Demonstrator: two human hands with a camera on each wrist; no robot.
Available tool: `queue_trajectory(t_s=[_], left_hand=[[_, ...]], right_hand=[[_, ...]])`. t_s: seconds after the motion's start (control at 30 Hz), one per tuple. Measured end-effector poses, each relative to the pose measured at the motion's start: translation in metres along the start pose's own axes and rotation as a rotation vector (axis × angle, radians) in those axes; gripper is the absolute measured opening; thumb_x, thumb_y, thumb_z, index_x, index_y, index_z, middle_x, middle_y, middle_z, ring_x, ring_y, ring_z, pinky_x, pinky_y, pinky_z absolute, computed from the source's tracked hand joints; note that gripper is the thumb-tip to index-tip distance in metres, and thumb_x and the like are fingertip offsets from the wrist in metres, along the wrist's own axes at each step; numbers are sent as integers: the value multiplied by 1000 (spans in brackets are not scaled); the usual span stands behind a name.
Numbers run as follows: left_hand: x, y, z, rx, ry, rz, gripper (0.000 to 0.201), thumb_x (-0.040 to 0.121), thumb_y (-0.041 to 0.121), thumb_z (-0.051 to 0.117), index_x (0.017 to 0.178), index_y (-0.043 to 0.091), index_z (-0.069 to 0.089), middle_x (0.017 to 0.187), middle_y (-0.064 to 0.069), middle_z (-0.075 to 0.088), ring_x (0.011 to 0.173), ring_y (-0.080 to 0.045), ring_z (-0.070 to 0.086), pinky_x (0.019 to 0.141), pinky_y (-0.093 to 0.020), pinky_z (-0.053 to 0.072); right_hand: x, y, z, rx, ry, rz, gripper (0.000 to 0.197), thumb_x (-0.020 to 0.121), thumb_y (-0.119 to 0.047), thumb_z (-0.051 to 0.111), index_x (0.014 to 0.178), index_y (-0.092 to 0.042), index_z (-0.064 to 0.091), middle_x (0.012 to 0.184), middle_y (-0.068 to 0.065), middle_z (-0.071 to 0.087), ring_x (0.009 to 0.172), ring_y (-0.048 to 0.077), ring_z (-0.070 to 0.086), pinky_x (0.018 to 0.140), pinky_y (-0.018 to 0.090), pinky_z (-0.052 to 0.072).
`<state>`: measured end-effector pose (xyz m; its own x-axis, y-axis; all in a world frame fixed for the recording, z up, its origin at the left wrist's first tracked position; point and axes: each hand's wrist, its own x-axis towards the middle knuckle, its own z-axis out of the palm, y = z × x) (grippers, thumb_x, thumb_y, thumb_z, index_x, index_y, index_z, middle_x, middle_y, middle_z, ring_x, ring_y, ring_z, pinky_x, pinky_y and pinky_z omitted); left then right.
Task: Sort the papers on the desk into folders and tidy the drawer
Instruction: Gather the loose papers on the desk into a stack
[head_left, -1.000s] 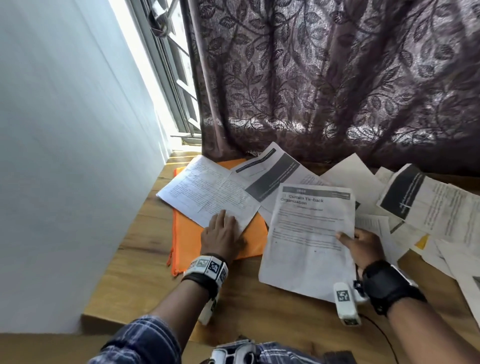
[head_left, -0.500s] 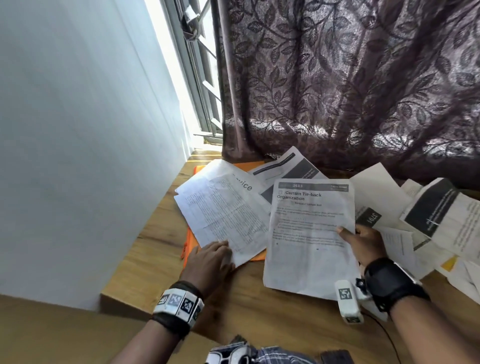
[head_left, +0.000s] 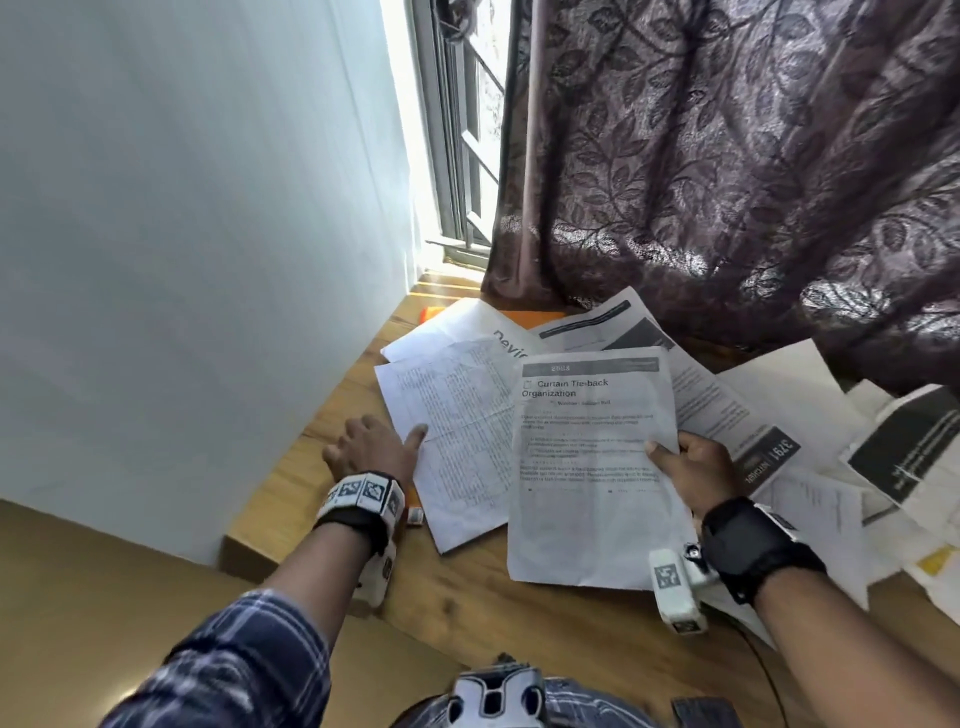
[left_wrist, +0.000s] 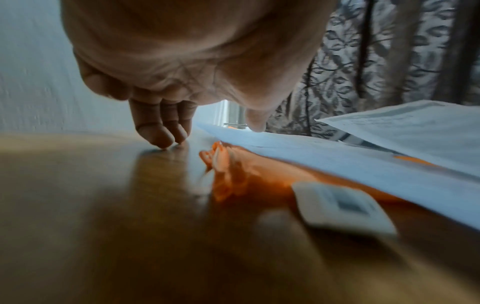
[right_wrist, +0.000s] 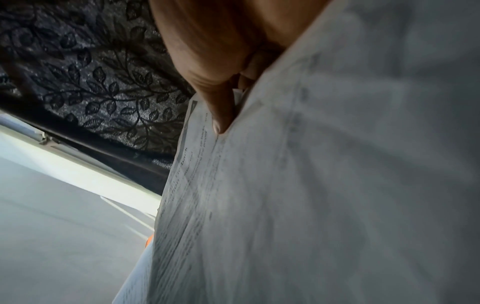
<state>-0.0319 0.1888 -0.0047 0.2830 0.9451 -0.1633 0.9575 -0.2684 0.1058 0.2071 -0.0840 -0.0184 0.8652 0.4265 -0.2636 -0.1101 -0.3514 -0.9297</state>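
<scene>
My right hand (head_left: 680, 457) pinches the right edge of a printed sheet (head_left: 592, 467) headed "Curtain Tie-back Organization", thumb on top (right_wrist: 221, 115); the sheet is lifted off the desk. My left hand (head_left: 371, 449) rests on the wooden desk (head_left: 311, 488) beside a text-covered sheet (head_left: 457, 436). Its fingertips (left_wrist: 166, 139) touch the wood and its thumb (left_wrist: 255, 121) touches that sheet's left edge. The sheet lies over an orange folder (left_wrist: 249, 174), almost wholly hidden in the head view. More papers (head_left: 779, 415) are scattered to the right.
A pale wall (head_left: 182, 260) runs along the desk's left side. A dark leaf-patterned curtain (head_left: 727, 182) hangs over the desk's back edge, with a bright window (head_left: 447, 156) at its left. A small white tag (left_wrist: 342, 207) sticks out from the folder.
My left hand has slid left off the text sheet onto the bare wood, and that sheet has shifted down over the orange folder. My right hand keeps holding its sheet.
</scene>
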Motion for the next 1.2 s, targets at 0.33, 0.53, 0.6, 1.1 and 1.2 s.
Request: queue_trajectory(t_s=[0.33, 0.53, 0.6, 1.1, 1.2], left_hand=[[34, 7, -7, -213, -178, -56, 40, 76, 53, 70, 100, 21, 65, 120, -9, 56, 118, -35, 51, 102, -52, 29], [30, 9, -2, -614, 68, 98, 20, 89, 23, 64, 104, 10, 59, 106, -12, 62, 100, -34, 59, 82, -37, 46], [32, 8, 2, -822, -32, 42, 30, 91, 22, 66, 115, 7, 55, 106, -7, 65, 94, -27, 61, 78, -34, 47], [60, -5, -13, -796, -165, 126, 46, 98, 47, 52, 72, 9, 54, 71, -5, 55, 68, -24, 50, 61, -31, 35], [72, -3, -9, -787, -197, 86, 48, 99, 48, 51, 78, 6, 61, 72, -7, 57, 72, -24, 51, 64, -32, 36]], right_hand=[[26, 17, 30, -120, -105, -5, 19, 70, -34, 73, 80, -19, 78, 82, 2, 78, 82, 31, 74, 77, 57, 59], [22, 11, 30, -109, -56, 8, 12, 86, -10, 72, 79, -19, 74, 84, 4, 76, 83, 32, 73, 80, 52, 60], [23, 12, 28, -86, -56, 15, 12, 88, -9, 71, 80, -19, 74, 85, 6, 76, 84, 32, 73, 81, 51, 60], [42, 9, 6, -199, -43, -96, 15, 89, -9, 70, 80, -22, 71, 81, 1, 73, 82, 24, 67, 80, 40, 55], [40, 16, 7, -206, -83, -75, 9, 90, -11, 70, 84, -17, 73, 84, 2, 75, 84, 28, 70, 81, 41, 56]])
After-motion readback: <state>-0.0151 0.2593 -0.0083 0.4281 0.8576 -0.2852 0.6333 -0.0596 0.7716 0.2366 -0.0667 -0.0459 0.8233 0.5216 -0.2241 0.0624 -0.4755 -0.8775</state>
